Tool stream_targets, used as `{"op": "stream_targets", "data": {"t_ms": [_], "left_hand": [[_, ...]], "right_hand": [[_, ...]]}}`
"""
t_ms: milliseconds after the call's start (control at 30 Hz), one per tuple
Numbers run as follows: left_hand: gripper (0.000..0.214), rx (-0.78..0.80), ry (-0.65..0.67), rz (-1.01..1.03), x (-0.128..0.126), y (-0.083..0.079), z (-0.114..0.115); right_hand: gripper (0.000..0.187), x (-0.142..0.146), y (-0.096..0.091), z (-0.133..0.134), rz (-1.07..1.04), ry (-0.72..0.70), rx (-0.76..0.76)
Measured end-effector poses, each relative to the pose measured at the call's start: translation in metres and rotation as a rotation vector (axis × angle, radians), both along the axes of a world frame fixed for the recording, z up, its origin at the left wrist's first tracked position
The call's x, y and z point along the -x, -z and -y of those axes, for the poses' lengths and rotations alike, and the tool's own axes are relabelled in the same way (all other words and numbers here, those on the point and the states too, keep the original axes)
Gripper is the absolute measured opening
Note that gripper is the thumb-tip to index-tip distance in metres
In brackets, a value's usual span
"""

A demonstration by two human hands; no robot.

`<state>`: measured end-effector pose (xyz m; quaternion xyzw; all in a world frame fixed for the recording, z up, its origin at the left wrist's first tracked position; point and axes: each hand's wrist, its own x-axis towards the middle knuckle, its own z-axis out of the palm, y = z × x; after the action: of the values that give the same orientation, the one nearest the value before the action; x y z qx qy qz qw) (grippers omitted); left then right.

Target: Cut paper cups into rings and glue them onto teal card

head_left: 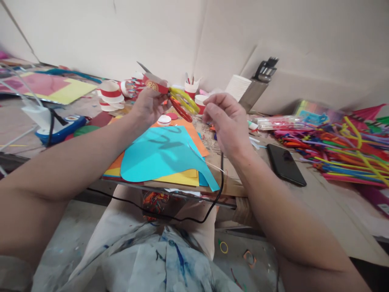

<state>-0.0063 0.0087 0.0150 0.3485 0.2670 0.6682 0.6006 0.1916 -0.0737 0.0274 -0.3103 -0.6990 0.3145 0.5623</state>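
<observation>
My left hand (pixel 148 105) is closed around a pair of scissors (pixel 184 99) with yellow and red handles, raised above the table. The blade tip points up and left, and a red piece with a gold emblem (pixel 152 84) lies along the blades. Just right of the handles, apart from them, is my right hand (pixel 227 117). Its thumb and fingers are curled together in a pinch; whether anything small is between them is hidden. Below both hands lies a turquoise paper sheet (pixel 164 156) with a curved cut edge, on top of orange paper (pixel 194 136) and yellow paper (pixel 179 178).
Red-and-white paper cups (pixel 111 91) stand behind my left forearm. At right are a black phone (pixel 285 164) and a heap of coloured pipe cleaners (pixel 343 150). A bottle (pixel 255 91) leans at the back. A black cable (pixel 194 220) hangs over the table's front edge.
</observation>
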Motion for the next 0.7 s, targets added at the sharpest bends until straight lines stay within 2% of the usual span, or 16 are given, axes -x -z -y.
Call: {"op": "stream_targets", "data": {"t_ms": [67, 233, 300, 400, 500, 567, 633, 700], "left_hand": [[0.016, -0.04, 0.039, -0.019, -0.002, 0.002, 0.001], [0.022, -0.254, 0.254, -0.201, -0.006, 0.0, 0.016], [0.027, -0.345, 0.328, -0.274, -0.007, 0.001, 0.022], [0.03, -0.464, 0.425, -0.332, -0.008, 0.002, 0.027], [0.028, -0.482, 0.457, -0.356, -0.009, 0.004, 0.029], [0.027, -0.479, 0.457, -0.334, -0.01, 0.004, 0.029], [0.026, -0.463, 0.457, -0.289, -0.01, 0.004, 0.028], [0.025, -0.436, 0.451, -0.246, -0.01, 0.003, 0.028]], "right_hand": [[0.026, 0.001, 0.002, 0.002, 0.067, 0.02, 0.007], [0.037, 0.008, 0.008, 0.012, 0.23, -0.063, 0.071], [0.04, 0.01, 0.011, 0.013, 0.21, -0.1, 0.111], [0.031, 0.013, 0.014, 0.013, 0.175, -0.138, 0.18], [0.024, 0.015, 0.013, 0.018, 0.111, -0.258, 0.361], [0.023, 0.016, 0.01, 0.022, 0.068, -0.3, 0.413], [0.022, 0.017, 0.009, 0.024, 0.075, -0.251, 0.37], [0.02, 0.016, 0.011, 0.024, 0.159, -0.06, 0.243]]}}
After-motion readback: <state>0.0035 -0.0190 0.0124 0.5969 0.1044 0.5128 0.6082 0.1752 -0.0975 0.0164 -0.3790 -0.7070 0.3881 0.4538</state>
